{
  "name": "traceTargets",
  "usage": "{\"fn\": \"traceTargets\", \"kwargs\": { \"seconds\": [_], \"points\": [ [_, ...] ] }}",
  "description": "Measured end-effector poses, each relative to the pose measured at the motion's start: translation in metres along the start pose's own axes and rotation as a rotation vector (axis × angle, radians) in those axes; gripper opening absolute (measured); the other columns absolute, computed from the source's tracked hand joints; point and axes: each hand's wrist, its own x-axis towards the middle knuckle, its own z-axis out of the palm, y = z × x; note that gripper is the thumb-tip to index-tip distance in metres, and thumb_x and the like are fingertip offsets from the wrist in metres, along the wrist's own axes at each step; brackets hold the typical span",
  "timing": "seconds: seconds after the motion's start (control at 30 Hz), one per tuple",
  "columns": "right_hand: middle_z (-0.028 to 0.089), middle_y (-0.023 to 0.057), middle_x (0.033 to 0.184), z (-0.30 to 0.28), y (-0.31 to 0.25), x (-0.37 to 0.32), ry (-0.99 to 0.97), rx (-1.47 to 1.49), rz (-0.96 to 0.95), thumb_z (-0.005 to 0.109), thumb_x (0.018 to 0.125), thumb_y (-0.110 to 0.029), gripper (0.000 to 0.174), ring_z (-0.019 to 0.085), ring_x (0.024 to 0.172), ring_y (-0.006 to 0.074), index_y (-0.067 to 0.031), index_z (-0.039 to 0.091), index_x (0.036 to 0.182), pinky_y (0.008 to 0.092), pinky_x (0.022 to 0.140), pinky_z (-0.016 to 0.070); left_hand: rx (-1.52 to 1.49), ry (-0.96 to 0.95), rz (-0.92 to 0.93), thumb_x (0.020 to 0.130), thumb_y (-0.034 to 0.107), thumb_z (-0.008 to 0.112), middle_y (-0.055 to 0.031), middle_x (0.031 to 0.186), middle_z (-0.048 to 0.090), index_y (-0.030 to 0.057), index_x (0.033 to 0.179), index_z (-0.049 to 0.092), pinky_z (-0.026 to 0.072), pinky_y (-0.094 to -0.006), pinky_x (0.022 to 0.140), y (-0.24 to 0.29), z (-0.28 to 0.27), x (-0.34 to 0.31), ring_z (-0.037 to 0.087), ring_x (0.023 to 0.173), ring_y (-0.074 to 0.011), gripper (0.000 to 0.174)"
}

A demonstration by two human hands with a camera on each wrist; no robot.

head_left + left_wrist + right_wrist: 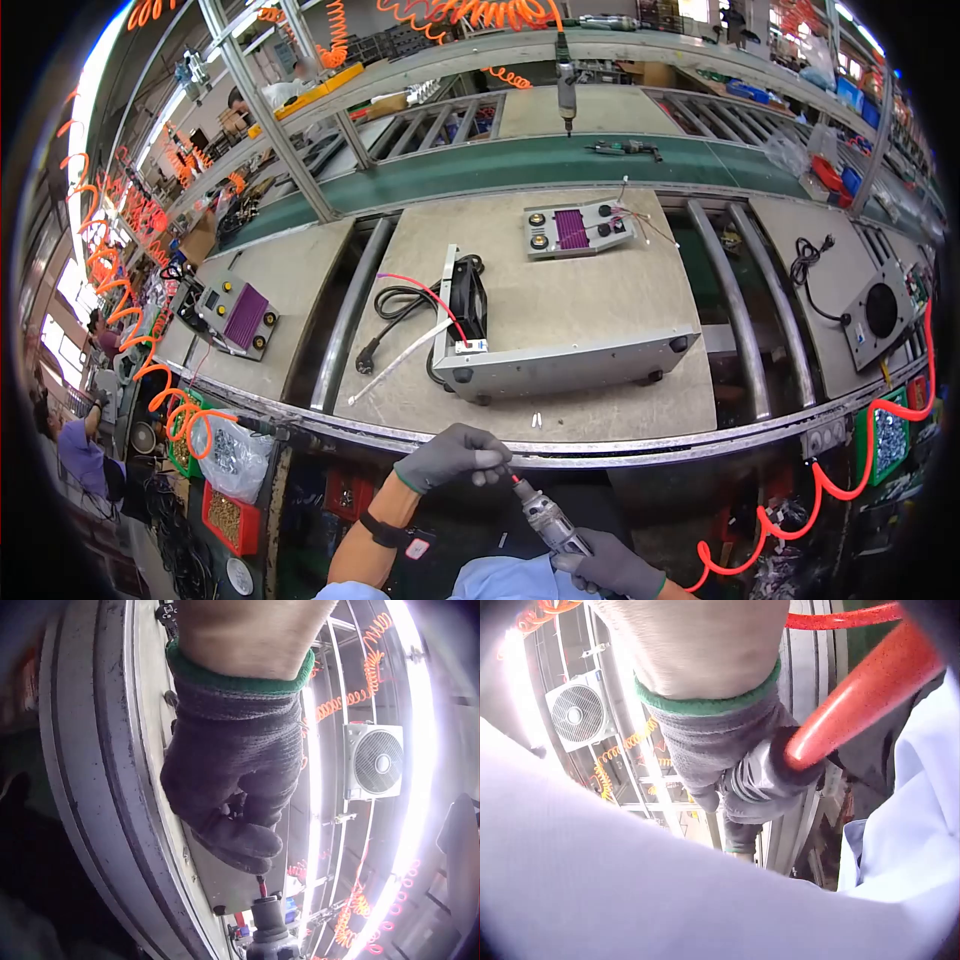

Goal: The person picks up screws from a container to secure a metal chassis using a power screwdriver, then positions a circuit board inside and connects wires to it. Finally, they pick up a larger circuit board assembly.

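My right hand (615, 565), in a grey glove, grips a silver air screwdriver (548, 518) low in front of my body. A red air hose (862, 697) runs from the tool's rear end. Its red-tipped bit (262, 886) points up at the fingertips of my gloved left hand (455, 460). The left fingers are curled, and small shiny pieces (236, 801) show between them; their exact kind is mostly hidden. Ahead on the board lies a grey metal housing (570, 370) with a black fan (467, 298), black power cord (400, 300) and loose red and white wires.
A panel with a purple heatsink (572, 229) lies behind the housing, and a similar panel (235, 318) is on the left. Rollers (350, 315) flank the wooden board (640, 420). Bins of small parts (230, 517) stand below the rail. Another screwdriver (567, 90) hangs overhead.
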Motion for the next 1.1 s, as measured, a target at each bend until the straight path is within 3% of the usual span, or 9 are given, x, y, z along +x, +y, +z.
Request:
{"fn": "traceTargets", "kwargs": {
  "seconds": [0.33, 0.43, 0.53, 0.63, 0.67, 0.77, 0.87, 0.97, 1.1],
  "points": [
    [0.062, 0.0046, 0.077, -0.01, -0.001, -0.005, 0.046, 0.057, 0.203, 0.08, 0.088, -0.035, 0.045, 0.058, 0.058, 0.0101, -0.0032, 0.06, 0.113, 0.0281, 0.053, 0.0483, -0.035, 0.101, -0.072, 0.101, 0.022, 0.066, -0.0072, 0.088, 0.072, -0.0065, 0.11, 0.071, 0.051, -0.0207, 0.061, -0.009, 0.029, 0.027, 0.065, 0.072, -0.0093, 0.031],
    [0.063, 0.0047, 0.075, -0.004, 0.003, -0.007, 0.21, -0.021, 0.13, 0.079, 0.089, -0.034, 0.043, 0.058, 0.058, 0.01, -0.003, 0.06, 0.112, 0.0282, 0.052, 0.0482, 0.034, 0.191, -0.066, 0.101, 0.027, 0.065, -0.0056, 0.086, 0.071, -0.0027, 0.107, 0.072, 0.0512, -0.0238, 0.06, 0.003, 0.052, 0.03, 0.063, 0.069, -0.0087, 0.031],
    [0.062, 0.0052, 0.079, -0.009, 0.016, 0.003, 0.262, 0.014, 0.125, 0.079, 0.09, -0.038, 0.046, 0.06, 0.06, 0.0103, -0.0028, 0.06, 0.113, 0.0289, 0.053, 0.0499, 0.484, 0.413, 0.008, 0.098, 0.027, 0.067, -0.0092, 0.088, 0.072, 0.0042, 0.109, 0.072, 0.0549, -0.0342, 0.065, 0.01, 0.059, 0.04, 0.068, 0.072, -0.0182, 0.026],
    [0.062, 0.005, 0.08, -0.013, 0.01, 0.009, 0.313, 0.072, 0.067, 0.078, 0.091, -0.037, 0.044, 0.06, 0.061, 0.0101, -0.0028, 0.061, 0.112, 0.0295, 0.054, 0.0501, 1.054, 0.786, 0.584, 0.092, 0.022, 0.072, -0.0151, 0.091, 0.071, 0.0072, 0.107, 0.073, 0.0564, -0.0434, 0.069, -0.009, 0.063, 0.062, 0.071, 0.077, -0.0305, 0.021],
    [0.061, 0.0045, 0.08, -0.015, 0.007, 0.012, 0.328, 0.049, 0.058, 0.077, 0.091, -0.035, 0.041, 0.059, 0.06, 0.0101, -0.0027, 0.061, 0.111, 0.0296, 0.054, 0.0496, 1.044, 0.776, 0.517, 0.09, 0.02, 0.072, -0.0183, 0.094, 0.068, 0.009, 0.104, 0.072, 0.0556, -0.0486, 0.074, -0.01, 0.065, 0.066, 0.069, 0.085, -0.0392, 0.018],
    [0.061, 0.0043, 0.071, -0.016, 0.012, 0.023, 0.357, 0.038, 0.009, 0.075, 0.092, -0.028, 0.036, 0.06, 0.057, 0.0102, -0.0016, 0.059, 0.111, 0.0279, 0.051, 0.0481, 1.155, 0.803, 0.431, 0.089, 0.018, 0.071, -0.0172, 0.092, 0.067, 0.0082, 0.105, 0.07, 0.0552, -0.0498, 0.074, -0.016, 0.064, 0.077, 0.069, 0.085, -0.039, 0.018],
    [0.06, 0.0034, 0.077, -0.015, 0.006, 0.023, 0.346, 0.075, 0.002, 0.076, 0.092, -0.033, 0.038, 0.057, 0.057, 0.0099, -0.003, 0.061, 0.109, 0.029, 0.053, 0.0486, 1.29, 0.78, 0.283, 0.091, 0.013, 0.064, -0.0156, 0.088, 0.064, 0.0116, 0.11, 0.068, 0.055, -0.0504, 0.075, -0.014, 0.066, 0.08, 0.068, 0.086, -0.0394, 0.019],
    [0.059, 0.0026, 0.072, -0.01, -0.006, 0.027, 0.295, 0.138, 0.061, 0.075, 0.092, -0.033, 0.035, 0.057, 0.055, 0.0096, -0.0043, 0.06, 0.105, 0.028, 0.051, 0.0478, 1.25, 0.836, 0.37, 0.09, 0.008, 0.063, -0.0159, 0.089, 0.064, 0.0096, 0.112, 0.066, 0.055, -0.0513, 0.075, -0.012, 0.064, 0.065, 0.068, 0.086, -0.0393, 0.023],
    [0.057, 0.0015, 0.067, -0.004, -0.009, 0.043, 0.215, 0.151, 0.037, 0.073, 0.094, -0.033, 0.033, 0.057, 0.053, 0.0088, -0.0055, 0.059, 0.105, 0.0266, 0.048, 0.0468, 1.061, 0.705, 0.544, 0.091, 0.007, 0.067, -0.0142, 0.091, 0.067, 0.0045, 0.107, 0.066, 0.0545, -0.0423, 0.07, 0.021, 0.053, 0.023, 0.069, 0.081, -0.0312, 0.016]
  ]
}}
